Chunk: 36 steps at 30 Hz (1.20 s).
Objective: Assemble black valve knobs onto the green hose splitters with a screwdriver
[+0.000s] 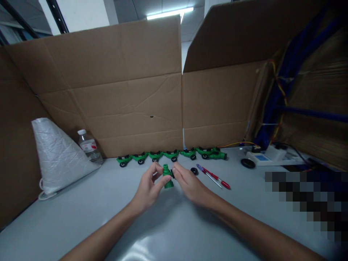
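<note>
My left hand [149, 186] and my right hand [189, 184] meet over the grey table [89, 214], both pinched on a small green plastic toy part [166, 175] held upright between the fingertips. A black wheel looks pressed against the part's right side under my right fingers. A loose black wheel [194, 170] lies just right of my right hand. Behind the hands, a row of several green toy cars with black wheels [171, 155] lines the foot of the cardboard wall.
Two screwdrivers, red and blue handled [214, 176], lie right of the hands. A white woven bag [56, 156] and a water bottle [89, 146] stand at the left. Cardboard walls [130, 101] enclose the back and sides. A white device with cables [265, 156] sits at the right.
</note>
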Each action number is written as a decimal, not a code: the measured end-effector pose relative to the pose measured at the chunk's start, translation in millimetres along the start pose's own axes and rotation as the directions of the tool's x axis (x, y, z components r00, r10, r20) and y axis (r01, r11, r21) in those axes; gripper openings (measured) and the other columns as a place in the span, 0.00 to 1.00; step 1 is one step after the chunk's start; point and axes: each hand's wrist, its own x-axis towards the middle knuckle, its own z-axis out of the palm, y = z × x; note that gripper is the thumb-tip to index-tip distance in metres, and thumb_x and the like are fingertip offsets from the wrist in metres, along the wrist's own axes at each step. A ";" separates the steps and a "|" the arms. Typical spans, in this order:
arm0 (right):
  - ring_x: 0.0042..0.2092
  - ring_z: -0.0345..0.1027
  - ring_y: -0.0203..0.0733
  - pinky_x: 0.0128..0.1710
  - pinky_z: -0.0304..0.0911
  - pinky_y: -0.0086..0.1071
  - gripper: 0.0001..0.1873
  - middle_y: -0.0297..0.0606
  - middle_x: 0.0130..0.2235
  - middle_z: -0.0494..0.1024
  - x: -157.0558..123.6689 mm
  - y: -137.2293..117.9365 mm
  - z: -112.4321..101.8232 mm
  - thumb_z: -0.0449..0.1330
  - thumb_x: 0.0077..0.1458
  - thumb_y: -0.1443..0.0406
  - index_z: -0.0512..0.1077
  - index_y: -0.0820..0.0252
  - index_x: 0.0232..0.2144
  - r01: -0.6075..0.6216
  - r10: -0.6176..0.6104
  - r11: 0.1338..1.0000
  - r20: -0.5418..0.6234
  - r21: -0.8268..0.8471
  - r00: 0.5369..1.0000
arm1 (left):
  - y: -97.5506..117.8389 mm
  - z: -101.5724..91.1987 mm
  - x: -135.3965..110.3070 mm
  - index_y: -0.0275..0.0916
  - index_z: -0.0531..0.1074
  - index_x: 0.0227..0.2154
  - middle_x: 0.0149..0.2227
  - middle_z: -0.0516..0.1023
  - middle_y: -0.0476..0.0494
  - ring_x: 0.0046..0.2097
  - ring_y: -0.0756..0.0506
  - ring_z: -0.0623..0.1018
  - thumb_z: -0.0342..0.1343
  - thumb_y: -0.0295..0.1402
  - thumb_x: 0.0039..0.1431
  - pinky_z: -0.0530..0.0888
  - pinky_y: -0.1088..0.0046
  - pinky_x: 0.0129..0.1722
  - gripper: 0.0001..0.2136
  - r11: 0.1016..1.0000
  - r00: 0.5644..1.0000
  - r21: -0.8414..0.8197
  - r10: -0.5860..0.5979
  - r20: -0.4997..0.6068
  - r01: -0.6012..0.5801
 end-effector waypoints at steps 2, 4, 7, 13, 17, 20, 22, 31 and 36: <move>0.30 0.53 0.39 0.31 0.52 0.33 0.21 0.29 0.30 0.59 2.0 3.1 -1.2 0.46 0.72 0.47 0.57 0.53 0.32 -0.131 0.114 0.972 0.097 0.193 0.989 | -0.1 -3.2 -1.4 0.39 0.71 0.41 0.42 0.74 0.43 0.46 0.43 0.76 0.63 0.37 0.68 0.74 0.66 0.51 0.08 0.974 0.990 0.175 0.137 0.042 -0.142; 0.27 0.47 0.36 0.28 0.47 0.32 0.23 0.27 0.28 0.56 3.0 6.1 -3.7 0.49 0.69 0.44 0.57 0.53 0.32 -0.291 0.215 0.886 0.237 0.361 0.948 | 0.8 -7.6 -1.6 0.40 0.73 0.45 0.45 0.78 0.39 0.52 0.40 0.77 0.61 0.34 0.69 0.73 0.60 0.58 0.07 0.906 0.959 0.319 0.244 0.147 -0.279; 0.27 0.43 0.35 0.27 0.44 0.31 0.22 0.25 0.28 0.53 2.3 8.6 -4.0 0.51 0.68 0.44 0.57 0.53 0.33 -0.401 0.264 0.793 0.333 0.460 0.905 | 2.3 -11.9 -0.3 0.41 0.75 0.49 0.47 0.80 0.39 0.54 0.39 0.78 0.61 0.32 0.69 0.70 0.56 0.62 0.08 0.835 0.913 0.388 0.295 0.281 -0.390; 0.32 0.57 0.40 0.33 0.53 0.34 0.18 0.30 0.31 0.61 -3.2 5.5 8.4 0.43 0.75 0.53 0.58 0.53 0.33 -0.036 0.037 0.999 -0.065 0.024 0.997 | 5.0 0.0 1.2 0.39 0.70 0.38 0.39 0.73 0.45 0.42 0.46 0.74 0.63 0.38 0.67 0.73 0.70 0.45 0.09 0.990 0.997 0.121 0.070 -0.012 -0.068; 0.36 0.61 0.44 0.37 0.56 0.37 0.14 0.35 0.33 0.66 -4.7 3.5 4.0 0.42 0.74 0.62 0.56 0.53 0.33 0.171 -0.217 0.929 -0.111 -0.329 0.970 | 13.1 9.6 1.7 0.39 0.66 0.34 0.32 0.66 0.52 0.33 0.51 0.67 0.67 0.43 0.63 0.68 0.77 0.35 0.17 0.939 0.975 -0.266 -0.222 0.010 0.216; 0.39 0.63 0.47 0.39 0.58 0.38 0.13 0.38 0.35 0.69 -3.0 5.8 -3.1 0.42 0.74 0.64 0.57 0.53 0.33 0.264 -0.315 0.836 -0.027 -0.482 0.949 | 16.9 12.4 1.9 0.38 0.65 0.33 0.29 0.65 0.55 0.28 0.54 0.64 0.70 0.44 0.60 0.64 0.79 0.31 0.20 0.786 0.910 -0.469 -0.400 0.109 0.402; 0.39 0.63 0.47 0.39 0.59 0.38 0.13 0.38 0.35 0.69 -1.2 6.8 -6.6 0.42 0.75 0.65 0.58 0.53 0.34 0.269 -0.303 0.807 0.022 -0.526 0.953 | 14.7 12.4 2.5 0.38 0.66 0.34 0.29 0.66 0.55 0.28 0.55 0.64 0.73 0.43 0.56 0.64 0.79 0.31 0.21 0.730 0.884 -0.519 -0.449 0.126 0.445; 0.42 0.69 0.48 0.44 0.60 0.38 0.16 0.42 0.39 0.76 8.2 12.3 -46.1 0.42 0.77 0.62 0.67 0.56 0.39 0.178 -0.206 0.722 0.038 -0.669 0.978 | -11.2 3.9 9.6 0.37 0.73 0.39 0.35 0.75 0.48 0.35 0.50 0.73 0.72 0.44 0.57 0.69 0.76 0.36 0.19 0.795 0.915 -0.474 -0.397 0.067 0.379; 0.42 0.71 0.48 0.45 0.59 0.36 0.13 0.42 0.39 0.78 12.4 30.3 -89.3 0.46 0.75 0.62 0.69 0.56 0.42 0.068 -0.108 0.675 -0.007 -0.734 0.994 | -12.9 -0.4 8.0 0.37 0.74 0.42 0.43 0.79 0.41 0.42 0.45 0.79 0.69 0.45 0.61 0.75 0.71 0.40 0.17 0.726 0.869 -0.494 -0.472 0.150 0.479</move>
